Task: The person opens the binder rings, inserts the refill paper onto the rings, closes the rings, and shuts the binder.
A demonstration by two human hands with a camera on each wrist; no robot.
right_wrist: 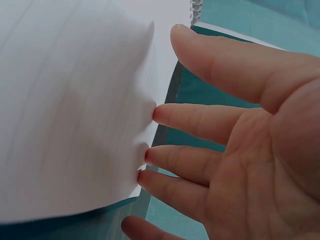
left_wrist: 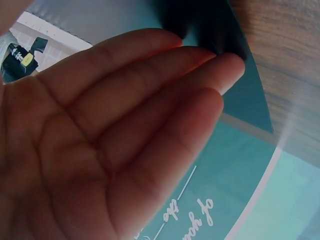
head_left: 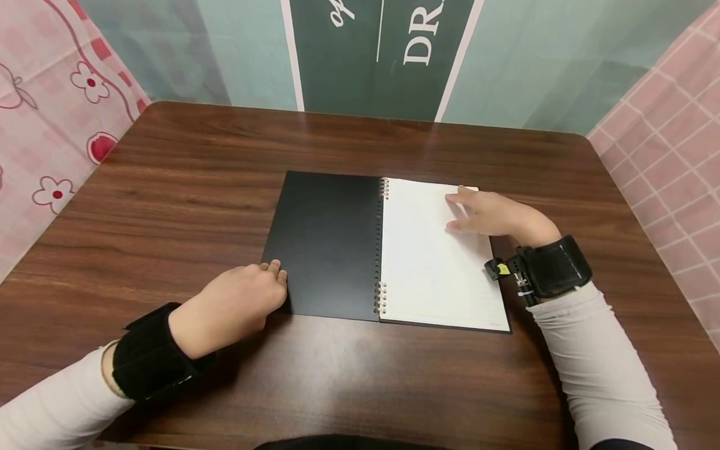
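A spiral-bound notebook lies open on the table, with its black cover [head_left: 329,244] on the left and a white lined page [head_left: 433,262] on the right. My left hand [head_left: 239,300] is at the lower left edge of the cover. In the left wrist view its extended fingers [left_wrist: 150,95] have their tips against the dark cover. At the page's upper right edge is my right hand [head_left: 486,215], thumb and fingers spread. The right wrist view shows straight fingertips [right_wrist: 162,114] touching the edge of the page [right_wrist: 75,100], which ripples there.
The brown wooden table [head_left: 337,381] stands against a green printed backdrop [head_left: 371,75]. Pink patterned cloth [head_left: 62,125] borders the left side and a pink tiled surface [head_left: 669,131] the right. Each wrist wears a black strap [head_left: 557,265].
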